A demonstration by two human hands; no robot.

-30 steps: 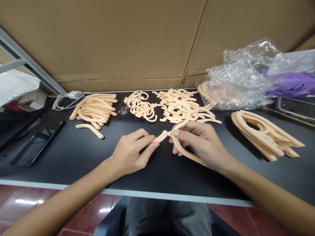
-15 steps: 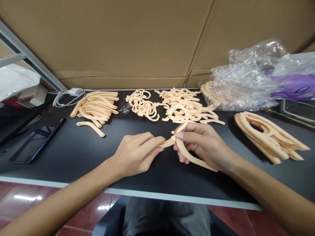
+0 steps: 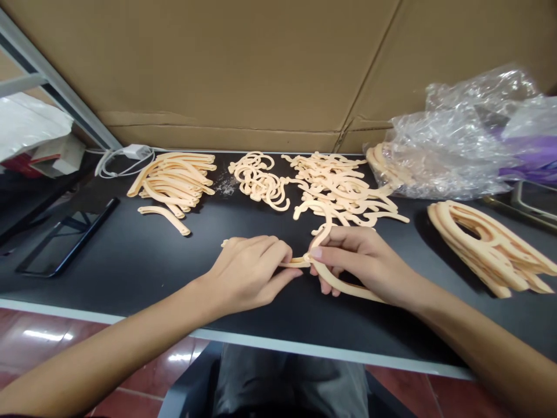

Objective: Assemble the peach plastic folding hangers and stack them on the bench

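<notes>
My left hand (image 3: pixel 252 271) is closed around a curved peach plastic arm piece (image 3: pixel 292 263), whose tip pokes out past my knuckles. My right hand (image 3: pixel 363 261) pinches a peach hook-and-arm piece (image 3: pixel 343 285) at its joint, with the hook rising above my fingers. The two pieces meet between my thumbs, just above the black table (image 3: pixel 130 255). Behind my hands lie a pile of hooks (image 3: pixel 261 183), a heap of hook pieces (image 3: pixel 343 191) and a stack of curved arms (image 3: pixel 174 180).
A stack of finished peach hangers (image 3: pixel 487 244) lies at the right. A crumpled clear plastic bag (image 3: pixel 452 145) sits behind it. A dark phone (image 3: pixel 65 238) and a white charger with cable (image 3: pixel 126 157) are at the left. Cardboard (image 3: pixel 261 69) forms the back wall.
Both hands have dropped closer to the table and the left piece now lies flatter, pushed against the right one. The camera tilted slightly.
</notes>
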